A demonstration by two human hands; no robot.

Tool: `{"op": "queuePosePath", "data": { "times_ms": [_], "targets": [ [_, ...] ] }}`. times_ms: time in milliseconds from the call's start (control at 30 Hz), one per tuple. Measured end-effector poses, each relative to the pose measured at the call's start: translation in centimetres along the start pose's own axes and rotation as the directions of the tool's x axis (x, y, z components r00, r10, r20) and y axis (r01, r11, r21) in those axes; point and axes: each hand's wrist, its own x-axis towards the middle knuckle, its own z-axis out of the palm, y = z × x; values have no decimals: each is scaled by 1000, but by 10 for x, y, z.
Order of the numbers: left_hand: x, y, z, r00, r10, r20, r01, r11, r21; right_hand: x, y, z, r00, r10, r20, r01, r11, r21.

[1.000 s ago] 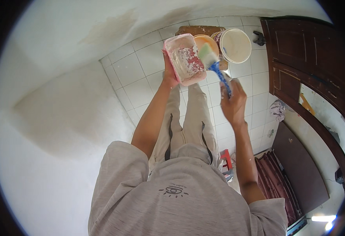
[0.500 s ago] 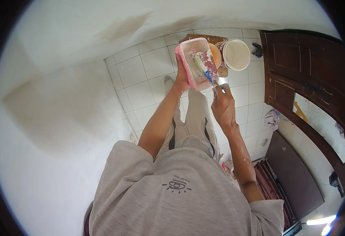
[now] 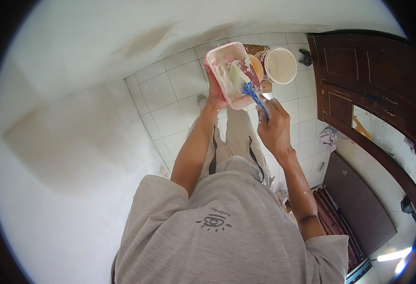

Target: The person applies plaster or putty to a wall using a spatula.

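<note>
My left hand [image 3: 214,92] grips a pink rectangular plastic tub [image 3: 240,102] by its left side; the inside is streaked and flaked with white paint. My right hand [image 3: 274,120] is closed on the blue handle of a paintbrush [image 3: 249,90], whose pale greenish-white bristles lie over the inside of the tub. Just behind the tub are an orange container [image 3: 258,65] and a white bucket [image 3: 281,66], both on a brown board [image 3: 266,86] on the tiled floor. The orange container is partly hidden by the tub.
A white wall [image 3: 56,199] runs along the left and top. Dark wooden cabinets [image 3: 345,61] with a mirror [image 3: 378,142] stand at the right, above a leaning dark panel [image 3: 355,199]. A crumpled cloth [image 3: 327,138] and a small black object [image 3: 305,57] are beside the cabinets on the tiled floor [image 3: 165,104].
My right hand has brought the brush from above the tub's right edge down into the tub. Since half a second ago the brush handle has shifted slightly right, and the tub a little left.
</note>
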Motion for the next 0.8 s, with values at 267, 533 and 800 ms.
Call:
{"op": "queuePosePath", "data": {
  "times_ms": [267, 533, 800],
  "targets": [
    [4, 10, -23, 985, -149, 92, 161, 976, -145, 8, 43, -19, 863, 479, 160, -476, 665, 575],
    [20, 32, -106, 986, 122, -116, -137, 982, -126, 91, 220, 57, 954, 300, 21, -300, 944, 141],
    [36, 15, -91, 961, 185, -207, -169, 981, 93, 158, 286, 176, 917, 363, 167, -315, 914, -257]
  ]
}}
